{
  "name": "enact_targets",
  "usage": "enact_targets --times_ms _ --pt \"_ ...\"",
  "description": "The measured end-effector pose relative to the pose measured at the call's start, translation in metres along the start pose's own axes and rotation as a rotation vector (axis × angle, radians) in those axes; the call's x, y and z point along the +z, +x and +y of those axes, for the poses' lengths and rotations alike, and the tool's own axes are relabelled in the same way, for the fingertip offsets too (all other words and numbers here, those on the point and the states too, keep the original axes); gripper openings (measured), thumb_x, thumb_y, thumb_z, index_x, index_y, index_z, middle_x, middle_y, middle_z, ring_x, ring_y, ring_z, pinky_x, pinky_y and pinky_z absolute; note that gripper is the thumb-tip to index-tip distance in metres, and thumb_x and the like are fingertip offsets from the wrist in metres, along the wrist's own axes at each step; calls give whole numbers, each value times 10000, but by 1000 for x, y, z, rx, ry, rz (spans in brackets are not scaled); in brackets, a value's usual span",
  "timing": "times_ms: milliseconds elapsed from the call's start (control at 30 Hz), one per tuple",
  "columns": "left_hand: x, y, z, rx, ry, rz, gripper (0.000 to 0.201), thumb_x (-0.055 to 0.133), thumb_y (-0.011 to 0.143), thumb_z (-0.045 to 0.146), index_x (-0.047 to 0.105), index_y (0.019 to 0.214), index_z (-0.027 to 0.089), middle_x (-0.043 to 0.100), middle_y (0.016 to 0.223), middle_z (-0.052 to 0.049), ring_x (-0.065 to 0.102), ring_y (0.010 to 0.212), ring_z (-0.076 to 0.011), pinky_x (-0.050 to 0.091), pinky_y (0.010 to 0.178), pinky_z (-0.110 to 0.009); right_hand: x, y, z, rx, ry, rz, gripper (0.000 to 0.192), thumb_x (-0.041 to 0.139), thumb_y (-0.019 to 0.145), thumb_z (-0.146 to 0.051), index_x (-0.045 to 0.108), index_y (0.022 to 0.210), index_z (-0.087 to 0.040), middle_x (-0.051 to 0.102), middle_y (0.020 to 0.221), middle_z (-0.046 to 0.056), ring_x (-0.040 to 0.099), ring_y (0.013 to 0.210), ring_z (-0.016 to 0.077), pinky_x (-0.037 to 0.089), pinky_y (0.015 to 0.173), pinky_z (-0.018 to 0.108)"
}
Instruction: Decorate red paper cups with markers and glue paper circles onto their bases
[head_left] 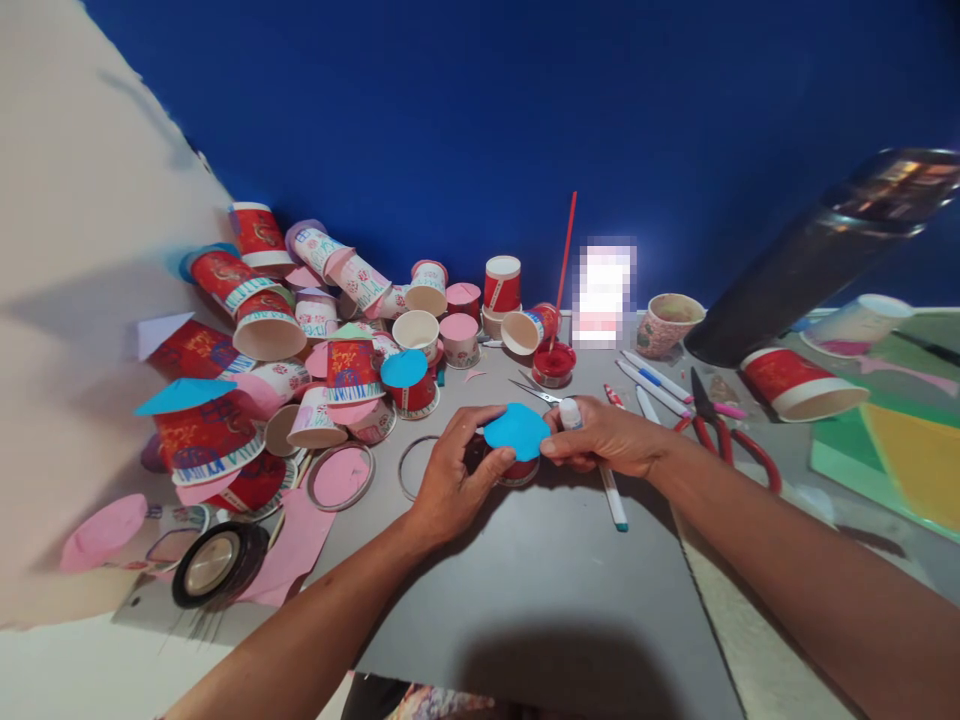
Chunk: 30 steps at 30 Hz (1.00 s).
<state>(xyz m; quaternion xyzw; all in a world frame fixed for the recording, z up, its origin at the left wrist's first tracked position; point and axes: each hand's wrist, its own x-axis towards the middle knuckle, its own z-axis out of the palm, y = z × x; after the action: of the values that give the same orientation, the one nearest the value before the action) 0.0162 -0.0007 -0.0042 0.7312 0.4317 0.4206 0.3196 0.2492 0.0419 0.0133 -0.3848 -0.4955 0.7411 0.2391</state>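
A blue paper disc (516, 430) lies on top of a small red paper cup (519, 470) on the grey board (540, 590). My left hand (454, 480) cups the left side of the cup, thumb and fingers at the disc's edge. My right hand (604, 438) pinches the disc's right edge and also holds a small white glue stick (570, 412) upright between its fingers. A white marker with a teal tip (613, 495) lies under my right hand.
A heap of decorated red and white paper cups (315, 330) fills the left. A black tape roll (217, 562), pink paper circles (341, 475), red-handled pliers (724, 435), white markers (656, 378), a red paint pot with a stick (553, 365), green and yellow sheets (892, 450) surround the board.
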Motion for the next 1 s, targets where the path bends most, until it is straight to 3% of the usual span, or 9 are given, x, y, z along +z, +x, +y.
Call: enact_targets --times_ms 333,567,833,1000 --pt "2 -1 -1 -33 -68 6 386 668 963 387 626 1311 223 685 1251 -98 665 1091 -230 546 919 -357 -3 6 5 7 163 73 516 978 592 -506 596 688 -172 574 610 -28 391 476 44 220 412 168" --pt "2 0 2 -47 -70 11 376 661 958 376 635 1298 219 685 1243 -96 662 1090 -232 545 920 -359 -2 6 2 3 141 85 554 1004 527 -507 592 695 -178 536 595 -43 385 489 51 219 422 176" --pt "2 -6 1 -82 -105 5 602 586 996 536 487 1486 201 647 1347 -152 651 1154 -267 544 977 -403 6 9 6 -247 -54 457 504 842 706 -652 614 776 -208 437 528 -81 365 474 91 250 453 248" --pt "5 0 5 -174 -159 61 519 455 1052 537 565 1409 176 667 1368 -154 637 1224 -270 516 1039 -403 18 11 8 -396 -406 682 425 700 835 -625 696 818 -201 658 700 15 563 643 178 423 596 311"
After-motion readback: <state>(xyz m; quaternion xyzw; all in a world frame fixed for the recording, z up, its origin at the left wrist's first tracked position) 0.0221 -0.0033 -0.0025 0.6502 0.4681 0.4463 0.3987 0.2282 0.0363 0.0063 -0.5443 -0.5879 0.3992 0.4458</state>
